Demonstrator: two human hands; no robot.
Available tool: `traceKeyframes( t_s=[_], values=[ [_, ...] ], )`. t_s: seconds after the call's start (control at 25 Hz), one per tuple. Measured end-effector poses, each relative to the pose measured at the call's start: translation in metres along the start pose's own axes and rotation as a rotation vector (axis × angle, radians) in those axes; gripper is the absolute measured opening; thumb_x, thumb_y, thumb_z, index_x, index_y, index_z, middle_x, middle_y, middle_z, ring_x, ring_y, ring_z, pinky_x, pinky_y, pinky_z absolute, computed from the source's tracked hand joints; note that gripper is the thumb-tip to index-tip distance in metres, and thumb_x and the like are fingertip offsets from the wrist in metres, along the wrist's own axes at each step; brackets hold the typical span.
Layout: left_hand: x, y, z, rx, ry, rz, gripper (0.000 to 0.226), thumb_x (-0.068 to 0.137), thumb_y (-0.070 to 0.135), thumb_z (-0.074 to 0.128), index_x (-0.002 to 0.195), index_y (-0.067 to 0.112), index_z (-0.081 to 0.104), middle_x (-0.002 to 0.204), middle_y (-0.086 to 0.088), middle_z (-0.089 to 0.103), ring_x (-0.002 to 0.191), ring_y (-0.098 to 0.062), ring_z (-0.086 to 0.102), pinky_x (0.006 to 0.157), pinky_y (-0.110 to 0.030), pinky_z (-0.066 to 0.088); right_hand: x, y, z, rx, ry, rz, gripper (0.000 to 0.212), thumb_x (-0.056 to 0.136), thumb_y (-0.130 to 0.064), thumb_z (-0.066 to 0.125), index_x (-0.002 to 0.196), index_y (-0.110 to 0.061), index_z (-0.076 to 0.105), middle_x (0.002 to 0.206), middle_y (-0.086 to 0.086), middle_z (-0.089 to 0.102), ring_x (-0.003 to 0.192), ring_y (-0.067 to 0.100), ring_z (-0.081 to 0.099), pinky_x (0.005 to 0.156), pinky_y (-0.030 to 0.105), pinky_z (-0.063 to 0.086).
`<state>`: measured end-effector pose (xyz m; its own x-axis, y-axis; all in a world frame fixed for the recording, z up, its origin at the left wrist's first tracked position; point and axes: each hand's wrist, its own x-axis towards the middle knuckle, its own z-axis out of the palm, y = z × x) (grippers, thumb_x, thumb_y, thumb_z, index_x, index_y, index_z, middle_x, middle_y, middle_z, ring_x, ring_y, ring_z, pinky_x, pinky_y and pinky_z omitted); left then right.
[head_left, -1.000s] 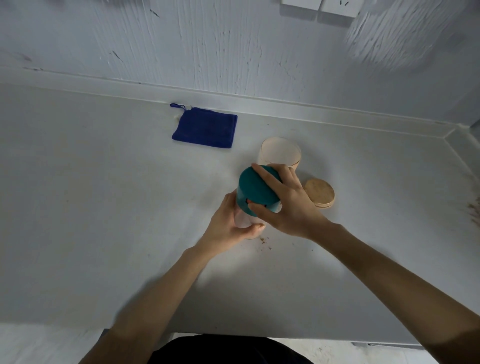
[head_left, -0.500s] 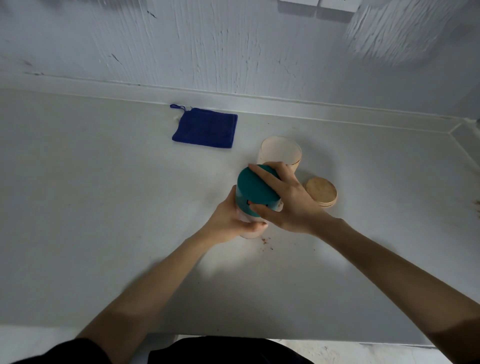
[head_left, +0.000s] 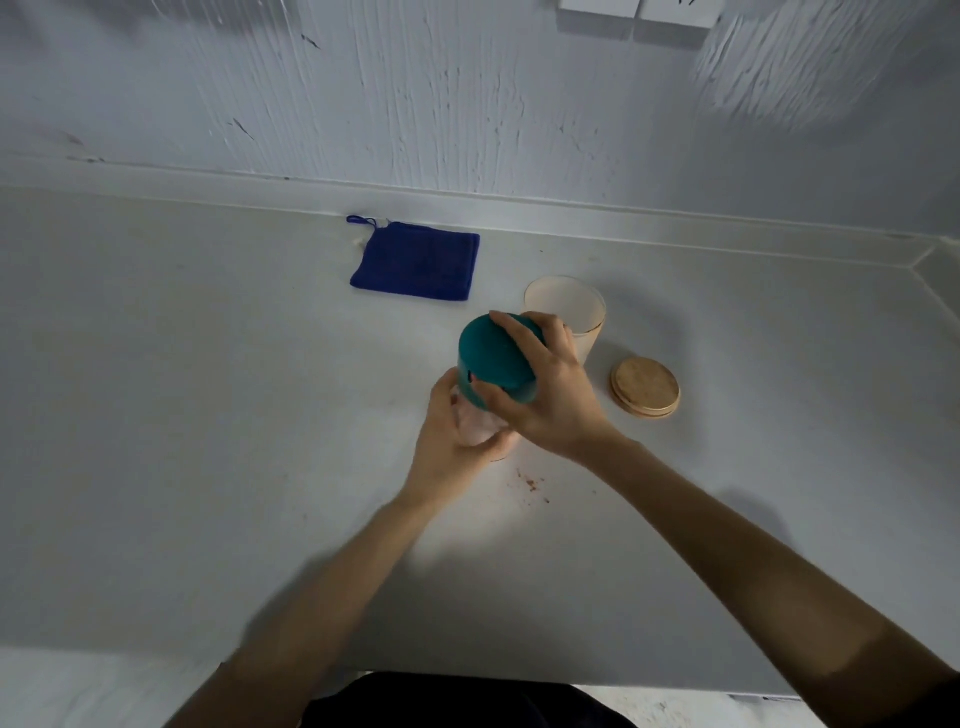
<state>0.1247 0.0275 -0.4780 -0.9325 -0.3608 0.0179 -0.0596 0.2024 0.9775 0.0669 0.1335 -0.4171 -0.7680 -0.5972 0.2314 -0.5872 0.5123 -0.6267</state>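
Note:
A small container with a clear pinkish body (head_left: 475, 423) and a teal domed top (head_left: 493, 361) stands on the white counter (head_left: 208, 415). My left hand (head_left: 452, 441) grips the clear body from the left. My right hand (head_left: 550, 395) wraps its fingers over the teal top. Just behind stands an open cream jar (head_left: 566, 312), and its round wooden lid (head_left: 645, 387) lies flat to the right.
A folded dark blue cloth (head_left: 415, 260) lies near the back wall. Reddish-brown crumbs (head_left: 530, 483) are scattered on the counter in front of the container. The counter's front edge runs along the bottom of the view.
My right hand has shifted slightly around the teal top, and both hands stay on the container. The view has moved a little.

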Motion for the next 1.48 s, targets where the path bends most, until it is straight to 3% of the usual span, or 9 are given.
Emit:
traceKeyframes(
  t_s=[0.08, 0.2, 0.36, 0.52, 0.68, 0.8, 1.0, 1.16, 1.48],
  values=[
    [0.006, 0.003, -0.017, 0.08, -0.185, -0.043, 0.074, 0.069, 0.014, 0.074, 0.13, 0.015, 0.031, 0.119, 0.002, 0.048, 0.113, -0.018, 0.049, 0.087, -0.022, 0.045, 0.006, 0.006, -0.009, 0.004, -0.125, -0.069, 0.066, 0.074, -0.04, 0.058, 0.133, -0.019, 0.036, 0.129, 0.01, 0.038, 0.118, 0.022, 0.035, 0.1, 0.034, 0.04],
    [0.017, 0.008, -0.028, 0.132, -0.29, -0.04, 0.076, 0.068, 0.012, 0.075, 0.129, 0.013, 0.03, 0.114, 0.006, 0.05, 0.113, -0.018, 0.049, 0.09, -0.022, 0.045, 0.013, 0.009, -0.014, 0.052, -0.263, -0.079, 0.062, 0.076, -0.025, 0.066, 0.131, -0.024, 0.038, 0.13, 0.007, 0.036, 0.119, 0.019, 0.033, 0.103, 0.032, 0.035],
    [0.004, 0.015, -0.017, 0.146, -0.196, -0.02, 0.069, 0.074, 0.014, 0.069, 0.129, 0.016, 0.028, 0.102, 0.02, 0.047, 0.095, -0.004, 0.051, 0.073, 0.002, 0.042, 0.012, 0.009, -0.009, 0.058, -0.195, -0.084, 0.061, 0.076, -0.024, 0.066, 0.131, -0.026, 0.039, 0.13, 0.006, 0.037, 0.117, 0.015, 0.032, 0.102, 0.03, 0.034],
    [-0.002, 0.017, -0.012, 0.202, -0.108, -0.035, 0.068, 0.077, 0.019, 0.067, 0.132, 0.014, 0.027, 0.107, 0.013, 0.043, 0.092, -0.001, 0.044, 0.063, 0.012, 0.031, 0.011, 0.005, -0.012, 0.051, -0.238, -0.057, 0.063, 0.077, -0.024, 0.066, 0.132, -0.027, 0.036, 0.132, 0.005, 0.034, 0.119, 0.015, 0.031, 0.103, 0.029, 0.034],
    [0.003, 0.016, -0.017, 0.173, -0.196, -0.04, 0.066, 0.076, 0.013, 0.068, 0.129, 0.013, 0.028, 0.11, 0.01, 0.046, 0.101, -0.005, 0.045, 0.07, 0.008, 0.036, 0.009, 0.001, -0.016, 0.181, -0.286, 0.077, 0.094, 0.075, -0.02, 0.07, 0.14, -0.035, 0.004, 0.14, 0.004, 0.026, 0.126, 0.016, 0.029, 0.109, 0.034, 0.03],
    [0.005, 0.019, -0.02, 0.062, -0.23, -0.096, 0.058, 0.077, 0.005, 0.064, 0.124, 0.014, 0.031, 0.103, 0.017, 0.047, 0.104, -0.008, 0.045, 0.086, -0.007, 0.042, -0.005, 0.01, -0.006, 0.242, -0.244, 0.245, 0.108, 0.072, -0.024, 0.072, 0.139, -0.033, -0.011, 0.149, 0.003, 0.018, 0.134, 0.018, 0.028, 0.108, 0.036, 0.031],
    [-0.003, 0.013, -0.028, 0.107, -0.222, -0.05, 0.066, 0.069, 0.009, 0.072, 0.125, 0.014, 0.038, 0.1, 0.013, 0.052, 0.098, -0.013, 0.053, 0.088, -0.022, 0.043, -0.034, 0.022, 0.015, 0.303, -0.155, 0.366, 0.071, 0.081, -0.029, 0.061, 0.139, -0.021, 0.021, 0.143, 0.004, 0.036, 0.127, 0.017, 0.039, 0.102, 0.028, 0.035],
    [-0.003, 0.022, -0.037, 0.032, -0.268, -0.092, 0.069, 0.069, 0.007, 0.073, 0.124, 0.025, 0.035, 0.112, 0.009, 0.05, 0.115, -0.017, 0.046, 0.103, -0.042, 0.041, -0.038, 0.01, 0.014, 0.324, -0.083, 0.306, 0.062, 0.082, -0.03, 0.059, 0.136, -0.016, 0.032, 0.138, 0.007, 0.042, 0.122, 0.016, 0.043, 0.102, 0.03, 0.037],
    [-0.053, 0.05, -0.034, 0.173, -0.246, 0.091, 0.072, 0.072, 0.011, 0.071, 0.131, 0.015, 0.03, 0.113, 0.008, 0.045, 0.108, -0.01, 0.045, 0.091, -0.022, 0.041, -0.083, -0.011, -0.002, 0.429, 0.045, 0.228, 0.058, 0.079, -0.028, 0.063, 0.131, -0.015, 0.04, 0.128, 0.004, 0.048, 0.11, 0.012, 0.049, 0.095, 0.024, 0.043]
  ],
)
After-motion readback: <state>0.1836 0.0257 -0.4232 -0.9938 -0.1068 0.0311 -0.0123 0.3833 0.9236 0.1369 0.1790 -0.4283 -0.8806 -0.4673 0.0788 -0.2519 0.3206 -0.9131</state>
